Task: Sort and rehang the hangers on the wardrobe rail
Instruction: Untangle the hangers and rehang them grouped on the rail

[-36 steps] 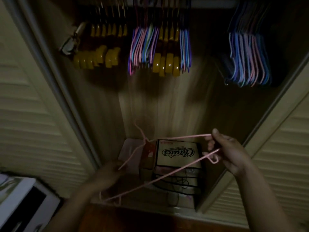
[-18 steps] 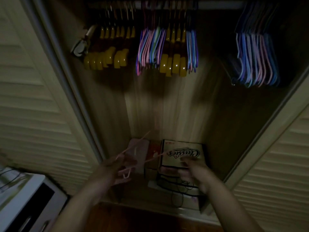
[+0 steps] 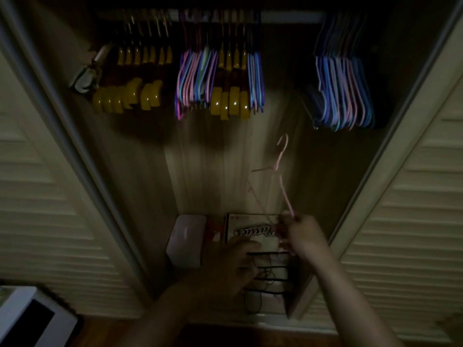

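My right hand (image 3: 302, 236) grips the lower end of a thin pink hanger (image 3: 281, 179), which stands upright with its hook pointing up toward the rail (image 3: 288, 17). Below and left of it, my left hand (image 3: 233, 266) hovers low over the box with fingers spread and nothing in it. On the rail hang yellow wooden hangers (image 3: 130, 96) at the left, a mixed pink, blue and yellow bunch (image 3: 218, 88) in the middle, and blue and pink hangers (image 3: 343, 96) at the right.
A printed cardboard box (image 3: 250, 231) with black hangers (image 3: 270, 274) across it sits on the wardrobe floor, beside a pale container (image 3: 186, 241). Louvred doors (image 3: 406, 221) stand open on both sides. A white appliance (image 3: 27, 319) sits at bottom left.
The pink hanger passed from both hands into my right hand alone and swung upright, hook up. My left hand let go and dropped toward the box.
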### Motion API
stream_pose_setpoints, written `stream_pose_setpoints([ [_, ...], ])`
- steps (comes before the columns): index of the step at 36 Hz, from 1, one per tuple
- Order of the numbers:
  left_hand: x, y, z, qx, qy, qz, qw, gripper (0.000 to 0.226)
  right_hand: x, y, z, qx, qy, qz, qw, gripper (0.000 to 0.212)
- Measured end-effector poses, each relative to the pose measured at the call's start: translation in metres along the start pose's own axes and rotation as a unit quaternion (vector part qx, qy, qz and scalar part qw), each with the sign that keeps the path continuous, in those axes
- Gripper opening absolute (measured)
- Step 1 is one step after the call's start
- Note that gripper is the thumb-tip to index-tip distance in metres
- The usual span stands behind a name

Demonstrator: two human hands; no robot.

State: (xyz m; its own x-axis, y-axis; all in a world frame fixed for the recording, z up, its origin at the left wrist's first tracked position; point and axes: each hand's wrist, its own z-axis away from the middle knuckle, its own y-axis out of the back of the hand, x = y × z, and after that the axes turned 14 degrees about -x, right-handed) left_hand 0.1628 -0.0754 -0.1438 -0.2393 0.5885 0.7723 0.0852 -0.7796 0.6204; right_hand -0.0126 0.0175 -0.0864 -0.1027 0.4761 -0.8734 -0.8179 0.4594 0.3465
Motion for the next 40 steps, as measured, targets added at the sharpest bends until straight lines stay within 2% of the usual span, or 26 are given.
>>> stream_pose_setpoints([
  [2, 0.007, 0.029, 0.0, 0.025, 0.023, 0.008, 0.999, 0.032, -0.009, 0.031, 0.005, 0.063, 0.034, 0.103, 0.992, 0.028],
  [3, 0.011, 0.046, 0.0, 0.061, 0.018, 0.002, 0.998, 0.029, -0.017, 0.046, 0.007, 0.091, 0.057, 0.143, 0.984, 0.028],
  [6, 0.034, 0.104, 0.001, 0.155, 0.007, -0.031, 0.987, 0.03, -0.052, 0.082, 0.009, 0.146, 0.117, 0.204, 0.961, 0.027],
  [11, 0.085, 0.187, -0.002, 0.23, -0.024, -0.121, 0.965, 0.02, -0.126, 0.108, -0.015, 0.239, 0.178, 0.296, 0.907, 0.02],
  [14, 0.11, 0.215, -0.007, 0.229, -0.01, -0.182, 0.956, 0.019, -0.164, 0.113, -0.039, 0.249, 0.214, 0.323, 0.888, 0.014],
  [18, 0.129, 0.235, -0.014, 0.216, 0.008, -0.188, 0.958, 0.018, -0.204, 0.124, -0.068, 0.261, 0.231, 0.353, 0.868, 0.039],
  [24, 0.13, 0.241, -0.016, 0.211, 0.017, -0.177, 0.961, 0.016, -0.222, 0.135, -0.101, 0.252, 0.144, 0.472, 0.832, 0.022],
  [27, 0.123, 0.245, -0.016, 0.215, 0.024, -0.178, 0.96, 0.016, -0.222, 0.142, -0.109, 0.229, 0.122, 0.507, 0.822, 0.023],
  [32, 0.112, 0.251, -0.016, 0.214, 0.05, -0.168, 0.961, 0.013, -0.218, 0.153, -0.11, 0.245, 0.101, 0.543, 0.797, 0.025],
  [35, 0.108, 0.252, -0.015, 0.214, 0.052, -0.166, 0.961, 0.012, -0.22, 0.155, -0.108, 0.247, 0.091, 0.542, 0.798, 0.026],
  [38, 0.102, 0.254, -0.013, 0.212, 0.05, -0.156, 0.963, 0.012, -0.221, 0.149, -0.102, 0.29, 0.08, 0.539, 0.786, 0.034],
  [40, 0.099, 0.256, -0.011, 0.209, 0.05, -0.15, 0.965, 0.012, -0.221, 0.141, -0.103, 0.351, 0.145, 0.544, 0.748, 0.044],
])
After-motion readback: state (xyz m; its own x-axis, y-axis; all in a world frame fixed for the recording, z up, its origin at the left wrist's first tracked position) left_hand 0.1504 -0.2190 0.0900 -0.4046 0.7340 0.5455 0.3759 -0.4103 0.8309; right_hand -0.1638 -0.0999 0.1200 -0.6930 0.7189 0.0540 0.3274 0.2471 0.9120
